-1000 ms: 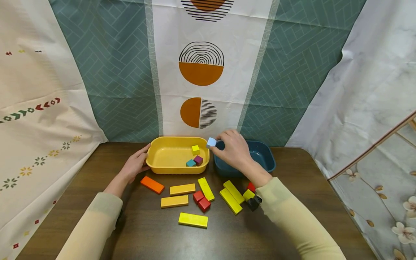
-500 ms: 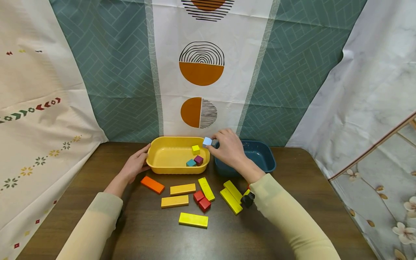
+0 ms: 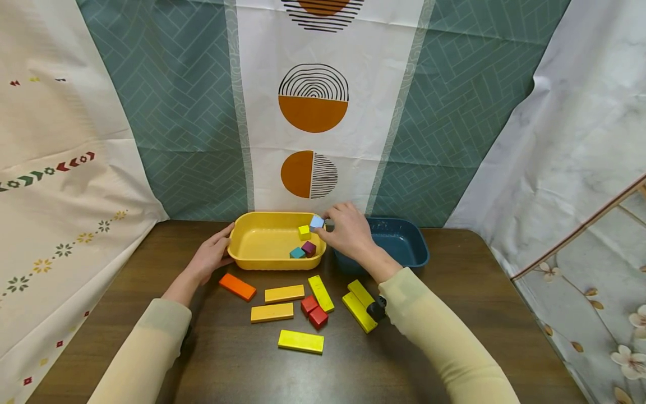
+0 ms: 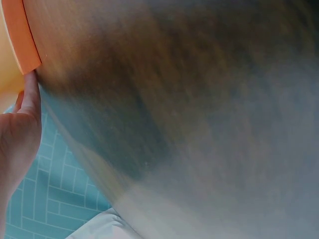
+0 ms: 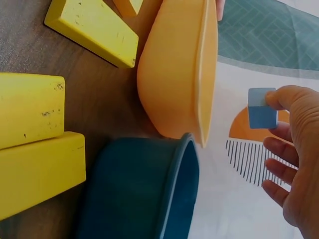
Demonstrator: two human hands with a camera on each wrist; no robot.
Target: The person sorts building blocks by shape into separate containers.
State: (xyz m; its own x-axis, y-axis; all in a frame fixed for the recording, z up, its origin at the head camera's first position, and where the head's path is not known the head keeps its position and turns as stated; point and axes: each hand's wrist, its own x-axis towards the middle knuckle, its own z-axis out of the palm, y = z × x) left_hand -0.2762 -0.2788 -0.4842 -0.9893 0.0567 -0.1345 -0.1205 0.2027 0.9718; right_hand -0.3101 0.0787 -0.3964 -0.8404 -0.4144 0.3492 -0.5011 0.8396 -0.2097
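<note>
Right of the yellow tray (image 3: pixel 275 264) sat the blue tray (image 3: pixel 422 247); the left hand (image 3: pixel 209 257) touched the yellow tray's left end with straightish fingers, probably steadying it, and above its right end the right hand (image 3: pixel 348 233) pinched the pale-blue cube (image 3: pixel 316 223), seemingly for control.

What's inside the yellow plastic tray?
A yellow cube, a purple cube and a teal block. A pale-blue cube in the right hand partly covers the far-right corner.
</note>
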